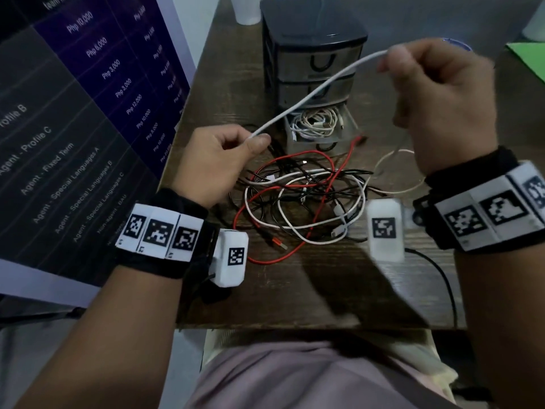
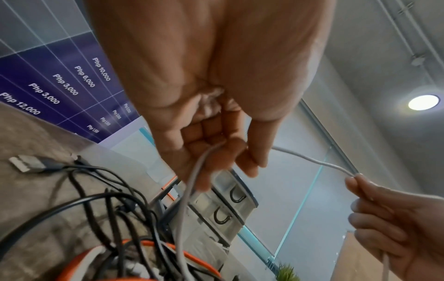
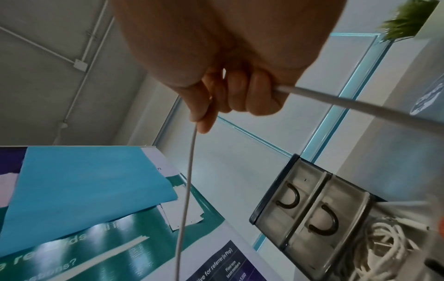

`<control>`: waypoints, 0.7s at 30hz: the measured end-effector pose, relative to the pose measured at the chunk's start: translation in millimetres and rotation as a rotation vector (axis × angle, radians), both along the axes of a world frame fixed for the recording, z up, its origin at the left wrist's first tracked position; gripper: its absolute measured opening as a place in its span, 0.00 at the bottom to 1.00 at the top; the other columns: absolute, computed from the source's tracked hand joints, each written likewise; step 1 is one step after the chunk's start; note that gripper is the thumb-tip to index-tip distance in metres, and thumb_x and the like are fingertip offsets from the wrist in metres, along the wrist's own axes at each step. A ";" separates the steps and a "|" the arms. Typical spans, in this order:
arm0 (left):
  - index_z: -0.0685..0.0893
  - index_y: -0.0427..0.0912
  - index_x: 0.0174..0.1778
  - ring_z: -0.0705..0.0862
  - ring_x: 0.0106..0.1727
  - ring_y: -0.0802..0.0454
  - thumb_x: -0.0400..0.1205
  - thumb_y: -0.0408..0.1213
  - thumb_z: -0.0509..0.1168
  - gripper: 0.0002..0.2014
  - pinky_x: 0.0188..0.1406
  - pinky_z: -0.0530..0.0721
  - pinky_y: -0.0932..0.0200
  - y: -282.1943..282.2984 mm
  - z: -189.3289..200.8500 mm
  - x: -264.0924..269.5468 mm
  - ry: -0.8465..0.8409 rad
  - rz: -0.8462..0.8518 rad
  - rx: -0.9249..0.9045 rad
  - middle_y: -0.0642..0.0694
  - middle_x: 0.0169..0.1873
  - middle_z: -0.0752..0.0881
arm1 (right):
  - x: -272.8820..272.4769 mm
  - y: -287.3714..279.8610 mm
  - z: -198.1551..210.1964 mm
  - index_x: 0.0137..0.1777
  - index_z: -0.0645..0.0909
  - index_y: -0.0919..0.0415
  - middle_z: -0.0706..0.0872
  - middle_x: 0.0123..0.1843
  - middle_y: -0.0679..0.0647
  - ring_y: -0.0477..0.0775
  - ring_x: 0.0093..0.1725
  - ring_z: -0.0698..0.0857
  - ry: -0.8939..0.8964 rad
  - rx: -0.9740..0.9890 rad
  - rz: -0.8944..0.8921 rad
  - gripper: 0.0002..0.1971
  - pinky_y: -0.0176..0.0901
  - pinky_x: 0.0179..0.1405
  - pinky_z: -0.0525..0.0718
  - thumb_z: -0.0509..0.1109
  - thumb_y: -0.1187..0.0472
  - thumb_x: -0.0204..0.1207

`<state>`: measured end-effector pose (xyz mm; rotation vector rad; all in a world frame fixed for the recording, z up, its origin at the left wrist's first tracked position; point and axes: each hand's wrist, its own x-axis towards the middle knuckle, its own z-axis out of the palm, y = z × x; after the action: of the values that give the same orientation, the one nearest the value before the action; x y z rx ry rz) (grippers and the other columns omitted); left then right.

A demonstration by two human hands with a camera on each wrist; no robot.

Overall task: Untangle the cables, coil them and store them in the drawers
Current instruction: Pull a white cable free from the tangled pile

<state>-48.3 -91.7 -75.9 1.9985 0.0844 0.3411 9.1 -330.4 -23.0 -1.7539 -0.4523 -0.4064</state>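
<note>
Both hands are raised over the table [image 1: 339, 293], stretching a white cable [image 1: 306, 95] between them: the right hand [image 1: 442, 93] pinches it high and far, the left hand [image 1: 218, 160] low, above the tangle [image 1: 300, 196]. Drawers [image 1: 315, 63] stand beyond, the lowest open with coiled cables.

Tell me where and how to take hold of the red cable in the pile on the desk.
Probably best at the red cable's plug end, which lies at the near edge of the tangle, toward the person. Come from above on the near side and pinch just behind the plug: there it lies bare on the desk, while farther back black and white cables cross over it.
</note>
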 end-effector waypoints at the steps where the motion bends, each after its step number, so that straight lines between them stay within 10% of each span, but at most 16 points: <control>1: 0.89 0.42 0.36 0.78 0.27 0.59 0.81 0.43 0.72 0.11 0.30 0.76 0.65 0.2 -1.8 0.6 0.031 -0.020 0.002 0.55 0.22 0.81 | 1.3 -2.4 0.4 0.42 0.84 0.47 0.78 0.23 0.36 0.40 0.26 0.71 -0.008 0.038 -0.026 0.08 0.36 0.28 0.71 0.68 0.53 0.82; 5: 0.90 0.41 0.41 0.85 0.38 0.61 0.86 0.40 0.65 0.12 0.48 0.82 0.66 0.7 -12.6 0.4 0.210 -0.136 0.049 0.48 0.34 0.89 | 5.0 -9.9 -1.9 0.41 0.84 0.51 0.72 0.21 0.40 0.43 0.21 0.68 0.032 0.180 -0.083 0.09 0.36 0.20 0.67 0.68 0.54 0.83; 9: 0.89 0.46 0.41 0.85 0.33 0.49 0.88 0.41 0.62 0.13 0.47 0.88 0.42 2.3 -15.2 1.8 0.108 -0.062 -0.075 0.48 0.27 0.84 | 6.2 -14.0 -5.3 0.42 0.86 0.52 0.73 0.21 0.40 0.44 0.21 0.68 0.067 0.137 -0.077 0.08 0.36 0.20 0.66 0.70 0.52 0.81; 12: 0.89 0.45 0.45 0.78 0.24 0.61 0.88 0.42 0.62 0.12 0.29 0.85 0.55 5.8 -8.0 6.0 -0.059 0.079 -0.062 0.58 0.22 0.79 | 7.8 -20.0 -0.6 0.45 0.89 0.48 0.80 0.23 0.36 0.40 0.23 0.74 0.042 0.052 -0.152 0.07 0.39 0.24 0.73 0.73 0.48 0.78; 17: 0.91 0.49 0.49 0.88 0.46 0.54 0.85 0.42 0.66 0.07 0.48 0.84 0.59 6.2 -10.5 7.6 -0.138 0.103 0.001 0.54 0.41 0.91 | 9.4 -32.2 2.5 0.42 0.87 0.41 0.86 0.29 0.29 0.33 0.28 0.81 0.017 -0.020 -0.212 0.04 0.30 0.32 0.78 0.76 0.45 0.74; 21: 0.91 0.45 0.43 0.81 0.35 0.63 0.82 0.39 0.71 0.05 0.38 0.78 0.68 5.7 -20.3 6.1 0.019 0.056 0.036 0.50 0.33 0.87 | 10.9 -37.6 -1.0 0.43 0.86 0.39 0.86 0.30 0.27 0.31 0.31 0.82 0.003 -0.016 -0.253 0.02 0.27 0.35 0.77 0.76 0.46 0.74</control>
<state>-42.2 -86.0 -96.2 2.0385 0.1474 0.3624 20.1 -368.0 -24.0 -1.8329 -0.2311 -0.5798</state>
